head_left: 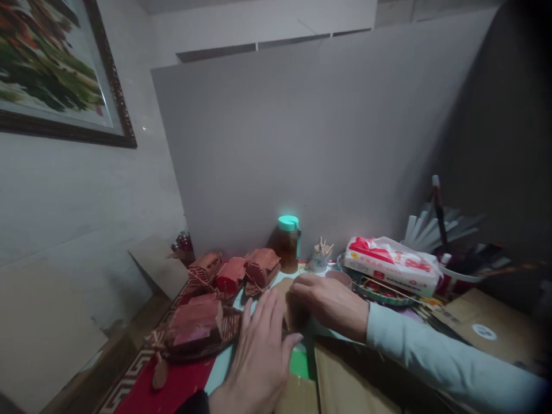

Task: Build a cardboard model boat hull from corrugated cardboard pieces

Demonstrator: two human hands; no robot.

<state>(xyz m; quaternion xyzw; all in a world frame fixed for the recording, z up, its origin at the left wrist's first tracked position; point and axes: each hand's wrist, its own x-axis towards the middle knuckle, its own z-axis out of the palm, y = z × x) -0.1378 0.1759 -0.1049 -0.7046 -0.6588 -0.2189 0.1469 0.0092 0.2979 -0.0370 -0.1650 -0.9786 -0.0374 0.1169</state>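
My left hand (261,351) lies with its fingers stretched out, at the left side of a flat tan piece (283,296) on the pale work surface. Against that piece's right side, my right hand (330,302) has its fingers curled together; what they hold, if anything, is hidden beneath them. A reddish-brown model boat (194,328) with a rounded cover sits left of my left hand. Several similar reddish models, one of them a red roll (232,276), stand behind it.
Behind my hands are a jar with a turquoise lid (288,244) and a small cup of sticks (321,257). A tissue pack (392,264) rests on a basket at the right. Wooden boards (349,379) lie in front. A grey panel (302,144) stands behind.
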